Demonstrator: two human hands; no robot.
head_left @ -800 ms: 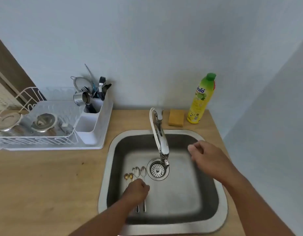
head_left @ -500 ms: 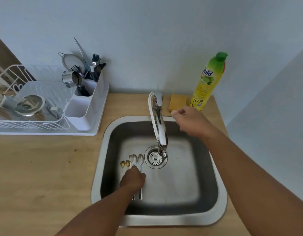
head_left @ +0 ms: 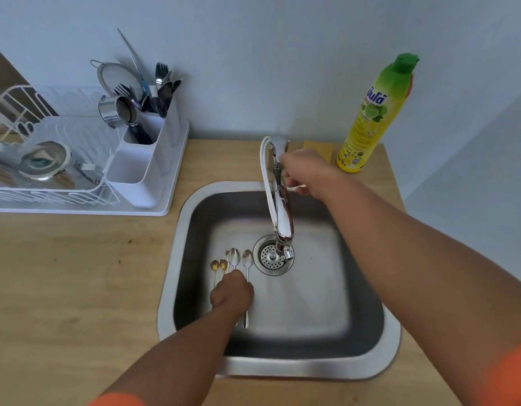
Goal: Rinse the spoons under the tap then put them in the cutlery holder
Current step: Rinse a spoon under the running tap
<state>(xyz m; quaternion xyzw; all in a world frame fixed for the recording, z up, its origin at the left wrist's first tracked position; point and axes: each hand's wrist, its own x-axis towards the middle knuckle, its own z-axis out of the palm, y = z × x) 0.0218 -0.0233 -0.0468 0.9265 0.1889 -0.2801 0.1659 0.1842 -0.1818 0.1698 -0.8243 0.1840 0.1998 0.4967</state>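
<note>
Since the earlier frame, the right hand [head_left: 307,174] has been carried from above the basin to the back of the tap [head_left: 278,197], where its fingers are curled around the lever part at the top. No water is seen at the spout. The left hand [head_left: 232,294] has been kept low in the sink [head_left: 177,259], fingers bent down over the handles of the spoons [head_left: 234,260]; whether they are actually gripped cannot be told, since the fingertips are hidden under the hand.

5 spoons are counted on the sink floor (2 small gold ones at the left, 3 silver ones beside them), laid side by side with bowls pointing toward the back wall, just left of the drain strainer [head_left: 272,255]. The right half of the basin floor is left bare, and the spout hangs directly over the strainer.

The cutlery holder [head_left: 145,159] is set at the near end of the dish rack [head_left: 77,189] on the counter [head_left: 77,273], well apart from the sink's left rim; its rear compartment is crowded with forks and utensils, while the front compartment is open. A sponge [head_left: 319,148] and a detergent bottle [head_left: 373,118] are stood behind the sink, near the counter's right edge.
</note>
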